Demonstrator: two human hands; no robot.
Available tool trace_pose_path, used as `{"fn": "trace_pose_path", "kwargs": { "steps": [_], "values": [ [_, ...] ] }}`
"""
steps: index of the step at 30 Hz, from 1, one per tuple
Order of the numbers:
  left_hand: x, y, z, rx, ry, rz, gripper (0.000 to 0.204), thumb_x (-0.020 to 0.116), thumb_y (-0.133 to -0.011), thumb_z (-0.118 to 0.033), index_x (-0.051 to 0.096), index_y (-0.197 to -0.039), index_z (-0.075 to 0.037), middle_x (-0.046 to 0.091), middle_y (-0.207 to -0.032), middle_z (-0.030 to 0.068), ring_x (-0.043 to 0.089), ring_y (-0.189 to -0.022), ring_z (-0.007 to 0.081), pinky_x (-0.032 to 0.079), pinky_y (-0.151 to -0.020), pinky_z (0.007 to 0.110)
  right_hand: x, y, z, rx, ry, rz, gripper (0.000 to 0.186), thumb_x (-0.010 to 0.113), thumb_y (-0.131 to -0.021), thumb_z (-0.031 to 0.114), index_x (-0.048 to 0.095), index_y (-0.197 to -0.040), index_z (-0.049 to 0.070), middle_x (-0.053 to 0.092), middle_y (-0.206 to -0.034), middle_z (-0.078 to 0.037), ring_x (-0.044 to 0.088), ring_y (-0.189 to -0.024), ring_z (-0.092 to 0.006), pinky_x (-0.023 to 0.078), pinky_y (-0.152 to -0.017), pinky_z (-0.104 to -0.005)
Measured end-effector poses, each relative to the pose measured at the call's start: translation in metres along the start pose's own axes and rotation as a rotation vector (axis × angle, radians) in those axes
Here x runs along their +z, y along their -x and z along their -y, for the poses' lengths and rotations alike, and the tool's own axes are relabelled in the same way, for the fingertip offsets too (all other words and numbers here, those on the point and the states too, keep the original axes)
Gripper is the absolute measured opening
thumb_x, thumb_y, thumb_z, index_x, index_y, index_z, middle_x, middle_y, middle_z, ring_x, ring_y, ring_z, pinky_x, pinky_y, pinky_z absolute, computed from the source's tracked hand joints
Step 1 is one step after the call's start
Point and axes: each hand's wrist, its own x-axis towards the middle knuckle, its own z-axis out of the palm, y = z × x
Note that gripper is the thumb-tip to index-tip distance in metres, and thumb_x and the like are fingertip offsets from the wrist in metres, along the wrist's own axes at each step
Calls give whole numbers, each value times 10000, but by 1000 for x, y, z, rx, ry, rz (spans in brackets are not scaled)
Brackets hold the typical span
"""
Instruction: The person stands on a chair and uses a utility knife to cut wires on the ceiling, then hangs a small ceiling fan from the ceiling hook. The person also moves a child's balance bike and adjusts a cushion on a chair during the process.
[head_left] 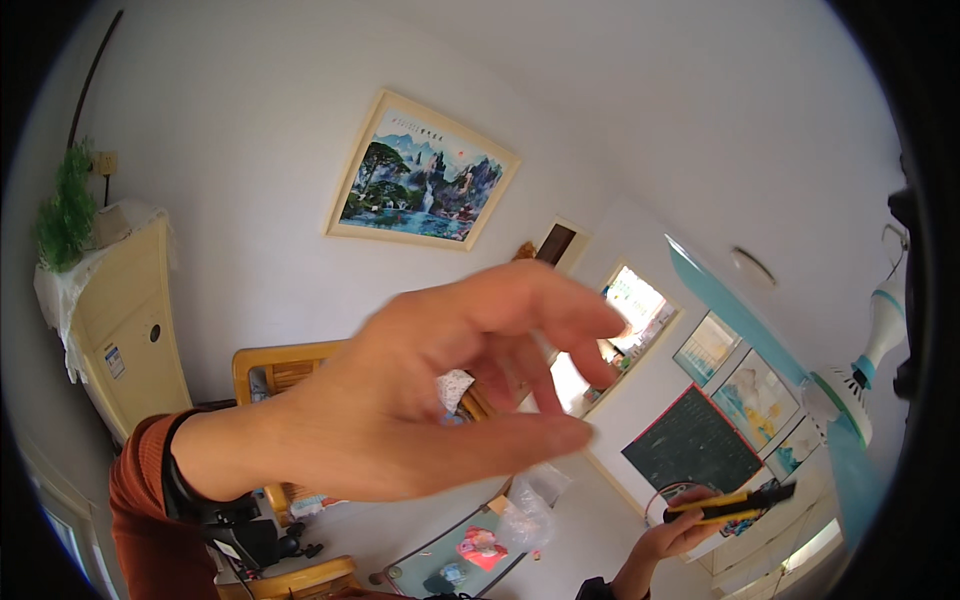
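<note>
My left hand point(420, 385) is raised close to the camera, in a rust-coloured sleeve with a black band at the wrist. Its fingers curve with a wide gap between thumb and fingertips, and nothing is held in it. Lower right, my right hand point(672, 532) is closed around a yellow-and-black hand tool point(728, 508), whose exact kind I cannot make out. The tool's dark end points up and to the right. Beyond it hangs a ceiling fan point(838, 398) with a white body and teal blades; tool and fan appear apart.
A glass-topped table point(430, 563) with a red packet and clear plastic bags stands below. Wooden seats point(290, 375) line the left, beside a cream cabinet point(135, 310) bearing a green plant point(68, 215). A framed landscape point(425, 180) and a blackboard point(692, 440) are on the walls.
</note>
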Motion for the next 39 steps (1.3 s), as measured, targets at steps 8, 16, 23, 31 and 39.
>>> {"fn": "trace_pose_path", "kwargs": {
  "steps": [8, 16, 23, 31, 39],
  "values": [
    [47, -38, -8, 425, -70, 122, 623, 716, -717, -114, 387, -1239, -25, 488, -1097, 144, 527, -944, 280, 456, -770, 373, -47, -50, 46, 62, -2, -442, 381, 387, -979, 248, 363, -1258, -10, 526, -1148, -132, 524, -1080, -200, 424, -924, -335],
    [82, -55, -23, 743, -121, 23, 493, 724, -673, -117, 494, -1089, 14, 492, -985, 147, 488, -937, 320, 444, -777, 391, -34, -106, 92, -184, -217, -455, 332, 392, -984, 213, 411, -1233, -6, 532, -1100, -87, 460, -938, -107, 379, -800, -255],
    [89, -63, -27, 710, -170, 15, 192, 684, -682, -48, 614, -861, -42, 542, -866, 88, 511, -884, 291, 443, -710, 389, -28, -137, 110, -80, -36, -185, 275, 413, -982, 226, 480, -1163, 30, 562, -950, -24, 399, -649, -27, 298, -573, -164],
    [58, -84, -21, 686, -367, -8, 211, 651, -741, 30, 666, -932, -57, 586, -935, 82, 556, -815, 219, 446, -683, 317, -10, -170, 138, -210, -24, 30, 232, 409, -979, 231, 481, -1110, 53, 586, -1054, -87, 462, -605, -22, 375, -516, -150],
    [58, -95, -36, 761, -593, 29, 290, 708, -738, -65, 684, -1027, -57, 536, -1142, 147, 537, -917, 188, 447, -782, 295, 22, -200, 168, -366, -360, -42, 353, 371, -980, 244, 459, -1219, 0, 459, -1333, -190, 645, -786, -117, 456, -510, -145]
  ]
}}
